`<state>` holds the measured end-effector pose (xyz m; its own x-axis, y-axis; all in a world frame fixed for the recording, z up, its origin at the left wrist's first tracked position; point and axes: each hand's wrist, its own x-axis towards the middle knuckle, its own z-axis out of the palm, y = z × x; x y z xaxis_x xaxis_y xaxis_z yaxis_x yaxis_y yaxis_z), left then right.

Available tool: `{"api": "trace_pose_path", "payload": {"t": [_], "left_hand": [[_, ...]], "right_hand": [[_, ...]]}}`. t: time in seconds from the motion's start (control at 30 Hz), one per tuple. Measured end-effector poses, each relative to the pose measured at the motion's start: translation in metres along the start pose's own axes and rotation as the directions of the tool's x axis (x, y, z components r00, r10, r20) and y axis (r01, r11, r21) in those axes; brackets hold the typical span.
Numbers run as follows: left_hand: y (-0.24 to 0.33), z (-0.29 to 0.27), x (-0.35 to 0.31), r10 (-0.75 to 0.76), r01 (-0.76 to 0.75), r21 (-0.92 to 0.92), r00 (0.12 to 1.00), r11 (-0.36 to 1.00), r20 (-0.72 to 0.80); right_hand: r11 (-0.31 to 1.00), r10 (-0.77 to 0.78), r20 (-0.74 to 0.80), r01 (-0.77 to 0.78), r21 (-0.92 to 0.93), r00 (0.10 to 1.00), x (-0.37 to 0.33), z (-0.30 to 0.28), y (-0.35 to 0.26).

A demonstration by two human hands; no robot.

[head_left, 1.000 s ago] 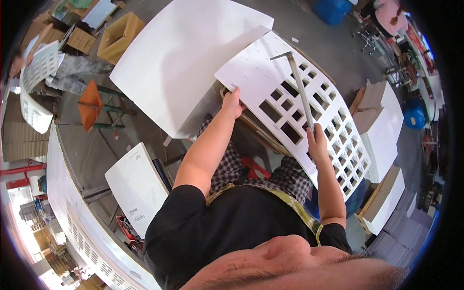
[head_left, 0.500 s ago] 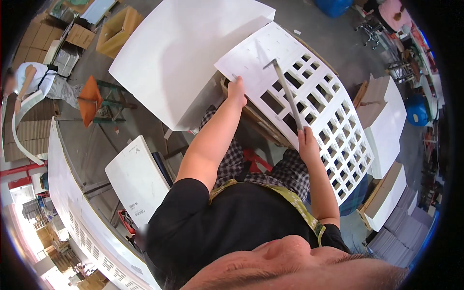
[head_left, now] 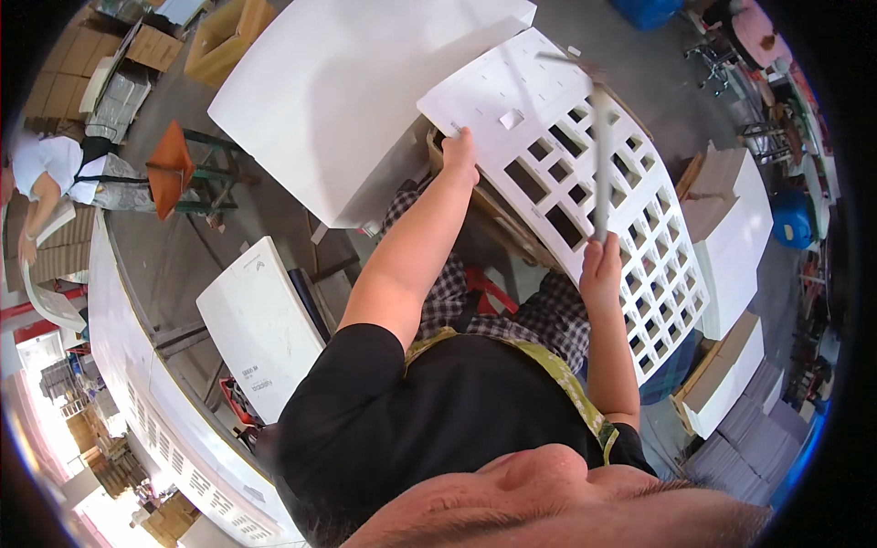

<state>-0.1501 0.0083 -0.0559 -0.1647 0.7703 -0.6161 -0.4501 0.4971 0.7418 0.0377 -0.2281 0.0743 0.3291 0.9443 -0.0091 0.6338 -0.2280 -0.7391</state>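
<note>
A white board with rows of square and rectangular cutouts lies before me on a stack. Its left edge is pinched by my left hand, thumb on top; the fingers beneath are partly hidden. My right hand is closed round the lower end of a hammer's handle. The hammer is lifted over the cutouts, its head smeared by motion near the board's far edge. A small loose white piece sits on the uncut part of the board, tilted.
A tall pile of large white sheets stands at left of the board. More white stacks are on the right. A white box lies by my left elbow. An orange-topped stool and a co-worker are at far left.
The hammer has swung up and to the right, away from the board's uncut part. A small white piece now shows there. My left hand keeps its hold, shifted slightly in view.
</note>
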Motion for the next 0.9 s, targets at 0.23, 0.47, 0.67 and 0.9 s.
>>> {"api": "trace_pose_path", "payload": {"t": [0.23, 0.47, 0.67, 0.9], "left_hand": [[0.003, 0.002, -0.006, 0.037, -0.037, 0.011, 0.999, 0.999, 0.014], [0.008, 0.002, -0.013, 0.012, -0.013, 0.028, 1.0, 1.0, 0.027], [0.001, -0.004, -0.002, 0.048, -0.048, 0.008, 0.998, 0.999, 0.04], [0.004, -0.001, -0.007, 0.016, -0.017, 0.028, 0.999, 0.999, 0.034]], "right_hand": [[0.969, 0.087, 0.123, -0.056, -0.24, 0.989, 0.007, 0.018, 0.02], [0.983, 0.066, -0.022, -0.068, -0.171, 0.998, 0.0, 0.038, 0.025], [0.998, 0.059, 0.0, -0.059, 0.011, 0.998, -0.004, 0.017, 0.002], [0.968, 0.091, 0.192, -0.042, -0.246, 0.977, 0.007, 0.041, 0.025]]}}
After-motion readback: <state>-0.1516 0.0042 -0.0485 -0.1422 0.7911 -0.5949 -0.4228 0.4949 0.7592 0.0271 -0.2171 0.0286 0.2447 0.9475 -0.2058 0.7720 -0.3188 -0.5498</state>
